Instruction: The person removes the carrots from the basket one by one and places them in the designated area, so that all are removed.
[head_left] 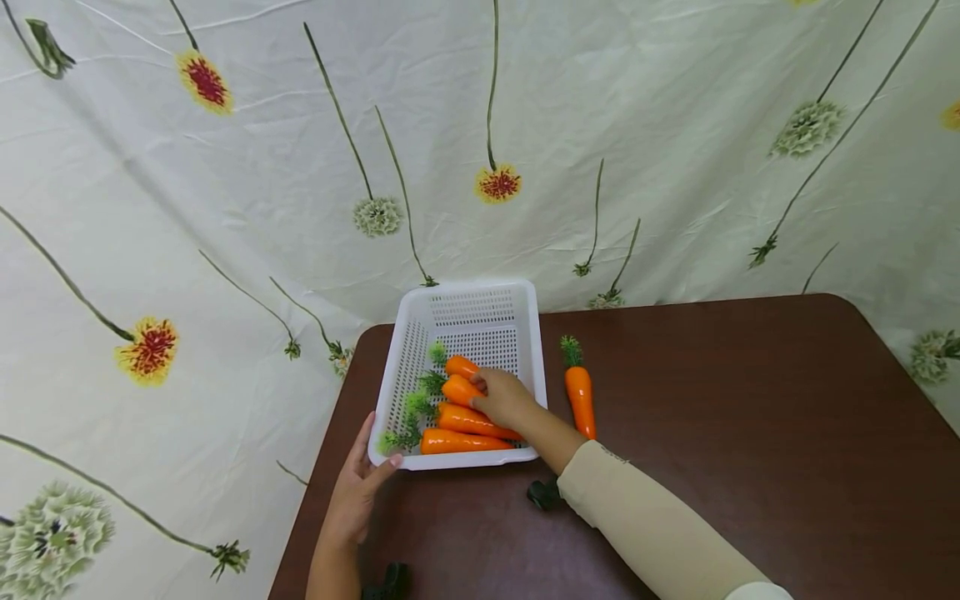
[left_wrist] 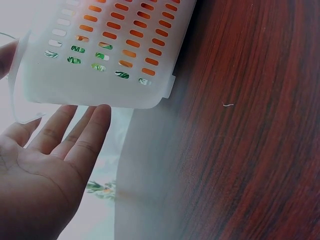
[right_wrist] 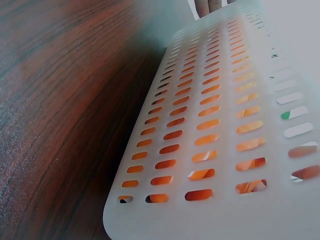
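A white slotted basket (head_left: 462, 301) sits at the back left corner of the dark wooden table (head_left: 750, 400). Several orange toy carrots with green tops lie in it. My right hand (head_left: 501, 398) reaches over the near rim and curls its fingers round one of these carrots (head_left: 457, 388). My left hand (head_left: 360, 487) rests its straight fingers against the basket's near left corner; in the left wrist view the open palm (left_wrist: 55, 150) touches the basket wall (left_wrist: 100, 85). The right wrist view shows the basket wall (right_wrist: 210, 125) close up, with orange behind the slots.
One more carrot (head_left: 579, 396) lies on the table just right of the basket, its tip toward me. The table's left edge (head_left: 318, 467) runs close beside my left hand. A cream cloth (head_left: 675, 150) printed with flowers hangs behind and to the left.
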